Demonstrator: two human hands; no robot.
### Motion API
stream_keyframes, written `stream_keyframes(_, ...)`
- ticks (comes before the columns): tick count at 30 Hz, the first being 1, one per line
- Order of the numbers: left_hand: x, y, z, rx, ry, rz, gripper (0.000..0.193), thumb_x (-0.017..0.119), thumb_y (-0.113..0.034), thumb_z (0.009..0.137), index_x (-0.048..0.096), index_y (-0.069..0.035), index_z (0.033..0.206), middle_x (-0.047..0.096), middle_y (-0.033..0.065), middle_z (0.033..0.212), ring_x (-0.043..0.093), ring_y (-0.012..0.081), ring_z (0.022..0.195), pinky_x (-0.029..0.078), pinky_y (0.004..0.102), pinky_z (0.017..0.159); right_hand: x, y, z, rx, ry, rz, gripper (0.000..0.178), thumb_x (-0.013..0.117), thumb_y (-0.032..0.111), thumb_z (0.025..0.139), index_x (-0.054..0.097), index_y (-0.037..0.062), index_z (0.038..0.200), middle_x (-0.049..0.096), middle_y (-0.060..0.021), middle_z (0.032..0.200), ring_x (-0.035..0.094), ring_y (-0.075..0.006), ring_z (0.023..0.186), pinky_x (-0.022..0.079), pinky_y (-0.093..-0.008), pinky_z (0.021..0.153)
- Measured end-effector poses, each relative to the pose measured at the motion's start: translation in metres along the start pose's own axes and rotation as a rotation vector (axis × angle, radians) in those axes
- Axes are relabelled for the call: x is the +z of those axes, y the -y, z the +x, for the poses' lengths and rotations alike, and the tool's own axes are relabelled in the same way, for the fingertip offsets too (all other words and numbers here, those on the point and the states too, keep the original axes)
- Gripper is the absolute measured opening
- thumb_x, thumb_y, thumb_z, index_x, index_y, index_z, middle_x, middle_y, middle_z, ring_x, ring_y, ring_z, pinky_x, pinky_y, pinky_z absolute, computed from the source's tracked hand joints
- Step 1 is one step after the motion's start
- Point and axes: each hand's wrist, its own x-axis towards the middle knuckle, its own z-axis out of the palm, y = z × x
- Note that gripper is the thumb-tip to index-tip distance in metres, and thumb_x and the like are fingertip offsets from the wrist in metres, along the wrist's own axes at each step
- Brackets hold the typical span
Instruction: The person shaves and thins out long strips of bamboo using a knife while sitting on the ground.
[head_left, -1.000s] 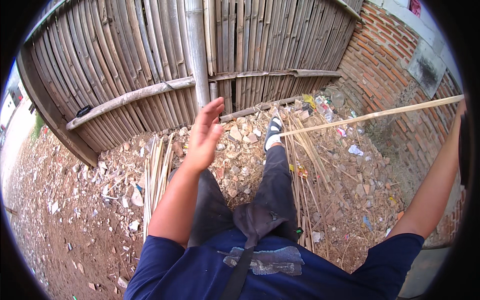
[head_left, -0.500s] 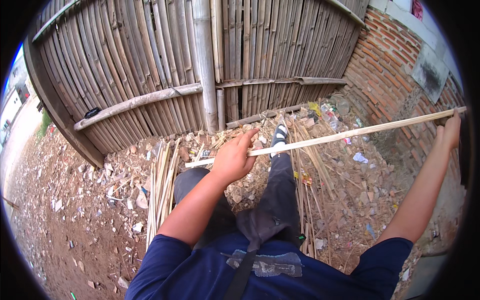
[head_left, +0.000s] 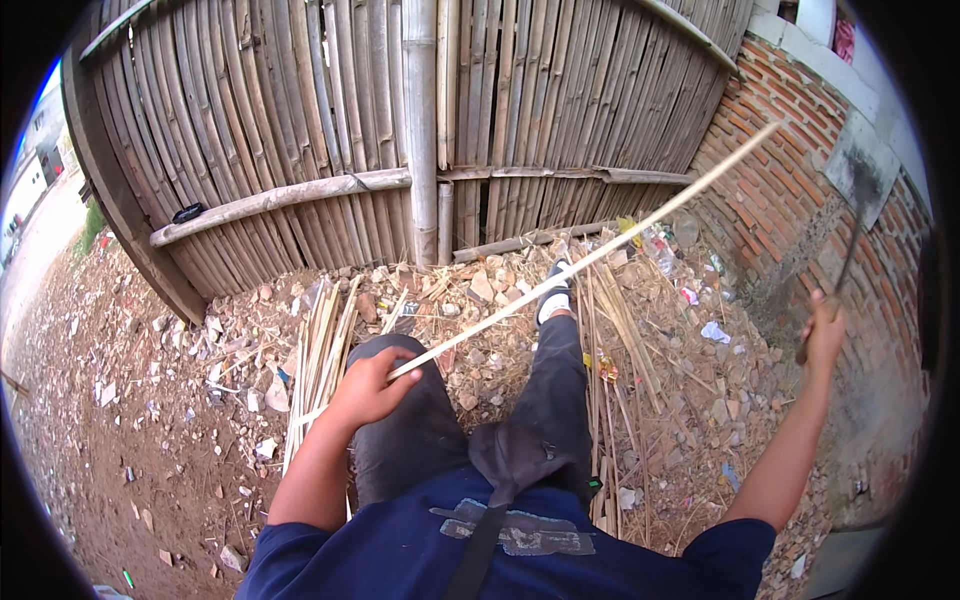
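My left hand (head_left: 377,388) is closed around the lower part of a long pale bamboo strip (head_left: 585,262), above my left knee. The strip slants up to the right across the view, its far end in the air before the brick wall. Out to the right, my right hand (head_left: 824,328) grips a long thin knife (head_left: 851,248), its dark blade pointing upward and a brownish handle end showing below the fist. The blade is apart from the strip. A bundle of bamboo strips (head_left: 324,335) lies on the ground beside my left leg.
More strips (head_left: 627,325) lie to the right of my outstretched right leg. A bamboo fence (head_left: 300,120) stands ahead, and a brick wall (head_left: 770,150) rises at the right. Stones and litter (head_left: 480,285) cover the ground.
My left hand has drawn back toward my left knee with the strip. The strip's far end has risen and left my right hand, which has come inward and down with the knife upright.
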Motion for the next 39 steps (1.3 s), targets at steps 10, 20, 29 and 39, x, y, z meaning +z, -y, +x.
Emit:
stream_keyframes(10,-0.01,0.063,-0.094,-0.263,-0.253,-0.03,0.041,0.058,-0.036,0.101,0.062,0.001,0.083,0.063,0.0266,0.071,0.063,0.0469,0.07,0.048,0.0512,0.063,0.053,-0.049,-0.18,0.161,0.566,-0.231,0.03,0.08,0.026,0.085,0.061,0.0041,0.092,0.058,0.0002,0.072,0.052,-0.0115,0.059,0.042,-0.0288,0.053)
stream_keyframes(20,-0.006,0.061,-0.079,-0.283,-0.288,0.035,0.04,0.056,-0.038,0.101,0.061,-0.002,0.083,0.065,0.0256,0.075,0.064,0.0482,0.074,0.048,0.0559,0.066,0.119,0.043,-0.185,-0.255,0.645,-0.35,0.033,0.081,0.025,0.082,0.061,-0.001,0.09,0.06,-0.0107,0.072,0.054,-0.0221,0.066,0.046,-0.0399,0.065)
stream_keyframes(29,0.012,0.041,-0.071,-0.307,-0.188,0.268,0.039,0.056,-0.038,0.1,0.06,-0.004,0.082,0.065,0.0256,0.073,0.064,0.0479,0.071,0.049,0.0585,0.066,0.279,0.045,-0.206,-0.456,1.141,-0.352,0.03,0.075,0.033,0.083,0.063,0.0076,0.092,0.069,-0.015,0.084,0.067,-0.037,0.08,0.052,-0.0473,0.068)
stream_keyframes(39,0.04,0.018,-0.062,-0.367,-0.127,0.533,0.039,0.054,-0.039,0.1,0.059,-0.005,0.082,0.066,0.024,0.073,0.065,0.0469,0.068,0.051,0.0578,0.063,0.374,-0.057,-0.215,-0.352,1.331,-0.286,0.035,0.07,0.026,0.08,0.069,0.0136,0.113,0.072,-0.018,0.094,0.07,-0.0366,0.09,0.055,-0.0494,0.079)
